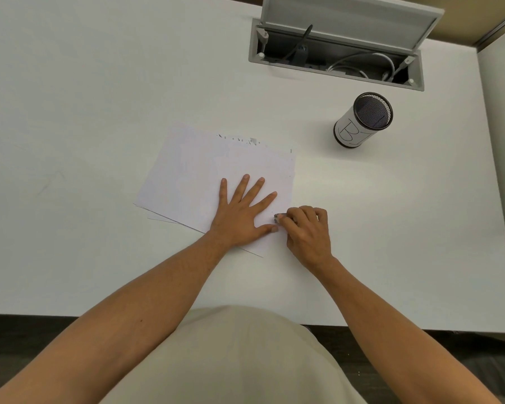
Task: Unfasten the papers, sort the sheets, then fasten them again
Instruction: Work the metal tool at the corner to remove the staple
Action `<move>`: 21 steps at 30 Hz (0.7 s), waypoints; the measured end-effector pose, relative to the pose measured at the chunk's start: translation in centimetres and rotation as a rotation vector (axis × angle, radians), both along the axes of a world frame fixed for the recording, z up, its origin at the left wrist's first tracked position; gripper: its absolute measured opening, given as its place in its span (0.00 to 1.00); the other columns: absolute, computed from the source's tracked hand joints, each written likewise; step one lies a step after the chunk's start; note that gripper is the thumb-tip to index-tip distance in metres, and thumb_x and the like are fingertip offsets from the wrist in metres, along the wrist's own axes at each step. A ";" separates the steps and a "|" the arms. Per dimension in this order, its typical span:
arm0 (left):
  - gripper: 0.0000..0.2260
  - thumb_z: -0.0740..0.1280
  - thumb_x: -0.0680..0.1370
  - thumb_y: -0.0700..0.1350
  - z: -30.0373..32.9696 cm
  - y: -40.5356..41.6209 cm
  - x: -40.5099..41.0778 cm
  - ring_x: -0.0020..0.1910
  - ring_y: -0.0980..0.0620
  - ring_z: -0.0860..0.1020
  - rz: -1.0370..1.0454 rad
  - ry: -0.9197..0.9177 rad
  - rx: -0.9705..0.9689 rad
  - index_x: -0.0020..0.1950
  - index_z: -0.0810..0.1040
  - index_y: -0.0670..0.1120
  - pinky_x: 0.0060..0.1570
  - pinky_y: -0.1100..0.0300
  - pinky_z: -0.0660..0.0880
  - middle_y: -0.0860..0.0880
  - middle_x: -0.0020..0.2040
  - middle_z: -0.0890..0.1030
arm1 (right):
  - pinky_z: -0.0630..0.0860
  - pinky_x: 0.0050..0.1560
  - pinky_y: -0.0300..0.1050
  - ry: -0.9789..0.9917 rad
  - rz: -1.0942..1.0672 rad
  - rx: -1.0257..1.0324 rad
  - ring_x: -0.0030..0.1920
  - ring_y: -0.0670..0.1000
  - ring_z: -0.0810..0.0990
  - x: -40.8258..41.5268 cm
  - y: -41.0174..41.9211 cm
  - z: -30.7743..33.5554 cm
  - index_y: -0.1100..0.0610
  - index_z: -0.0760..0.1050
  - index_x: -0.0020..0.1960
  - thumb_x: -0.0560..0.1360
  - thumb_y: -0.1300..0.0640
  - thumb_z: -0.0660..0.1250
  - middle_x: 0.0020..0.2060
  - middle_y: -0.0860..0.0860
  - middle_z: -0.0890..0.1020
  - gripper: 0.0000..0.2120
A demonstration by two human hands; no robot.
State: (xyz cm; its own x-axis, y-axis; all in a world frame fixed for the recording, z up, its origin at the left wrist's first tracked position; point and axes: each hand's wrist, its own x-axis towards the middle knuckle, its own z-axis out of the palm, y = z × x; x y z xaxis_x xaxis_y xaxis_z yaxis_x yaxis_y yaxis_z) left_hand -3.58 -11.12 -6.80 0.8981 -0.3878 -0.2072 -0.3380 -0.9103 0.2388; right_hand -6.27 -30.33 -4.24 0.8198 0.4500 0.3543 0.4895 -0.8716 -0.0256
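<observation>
White table [99,97], person seated at the near edge, bare forearms reaching in. Loose stack of white sheets [193,176] lies skewed at centre, edges fanned, faint print along the far edge. Left hand [242,211] flat on the stack, fingers spread, palm down. Right hand [306,231] curled at the stack's right edge, fingertips pinching a small dark clip [279,216] on the paper edge, just beside the left thumb. Mesh pen cup [362,121] with a paper label stands well apart, far right. Open cable hatch [336,53] in the table beyond it, cables inside.
</observation>
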 end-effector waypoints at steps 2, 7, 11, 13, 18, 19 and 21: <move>0.38 0.41 0.71 0.77 -0.1 0.0 0.0 0.79 0.45 0.36 0.001 -0.004 -0.006 0.78 0.43 0.62 0.70 0.32 0.32 0.51 0.81 0.42 | 0.69 0.39 0.50 0.092 -0.072 0.079 0.38 0.57 0.78 0.2 0.0 0.2 0.56 0.81 0.49 0.70 0.68 0.70 0.40 0.52 0.81 0.11; 0.37 0.43 0.73 0.76 -0.2 0.1 0.0 0.79 0.45 0.37 -0.004 -0.024 -0.002 0.78 0.43 0.62 0.69 0.32 0.31 0.51 0.81 0.43 | 0.71 0.39 0.52 0.275 -0.089 0.148 0.39 0.58 0.78 1.6 0.7 1.2 0.58 0.81 0.52 0.70 0.66 0.71 0.41 0.55 0.82 0.11; 0.37 0.42 0.73 0.76 -0.3 0.1 0.0 0.79 0.45 0.37 -0.001 -0.023 -0.002 0.78 0.42 0.62 0.69 0.32 0.31 0.51 0.81 0.43 | 0.71 0.41 0.53 0.391 -0.116 0.160 0.40 0.60 0.79 2.3 0.3 1.7 0.57 0.82 0.54 0.72 0.65 0.71 0.42 0.56 0.82 0.11; 0.37 0.41 0.72 0.76 -0.3 0.1 0.1 0.79 0.45 0.37 -0.002 -0.021 0.004 0.78 0.42 0.62 0.69 0.33 0.30 0.51 0.81 0.43 | 0.70 0.41 0.52 0.446 -0.102 0.149 0.41 0.59 0.78 2.6 0.1 1.7 0.56 0.82 0.55 0.74 0.63 0.70 0.43 0.56 0.82 0.11; 0.37 0.42 0.72 0.76 -0.3 0.1 0.1 0.79 0.45 0.37 -0.002 -0.026 -0.002 0.78 0.43 0.62 0.69 0.33 0.30 0.51 0.81 0.43 | 0.72 0.41 0.52 0.534 -0.091 0.184 0.42 0.58 0.79 3.0 -0.1 1.8 0.55 0.82 0.56 0.75 0.59 0.69 0.43 0.54 0.82 0.10; 0.37 0.42 0.73 0.76 -0.4 0.1 0.1 0.79 0.45 0.37 0.000 -0.026 -0.005 0.78 0.43 0.62 0.69 0.33 0.30 0.51 0.81 0.43 | 0.73 0.41 0.53 0.543 -0.090 0.196 0.41 0.58 0.79 3.0 -0.1 1.8 0.54 0.82 0.56 0.76 0.59 0.69 0.43 0.54 0.82 0.10; 0.36 0.43 0.73 0.76 -0.4 0.1 0.1 0.79 0.45 0.37 0.001 -0.025 -0.005 0.78 0.42 0.62 0.69 0.32 0.31 0.51 0.81 0.43 | 0.75 0.40 0.53 0.555 -0.082 0.210 0.40 0.58 0.79 3.2 0.0 1.9 0.55 0.82 0.55 0.75 0.59 0.69 0.42 0.54 0.82 0.10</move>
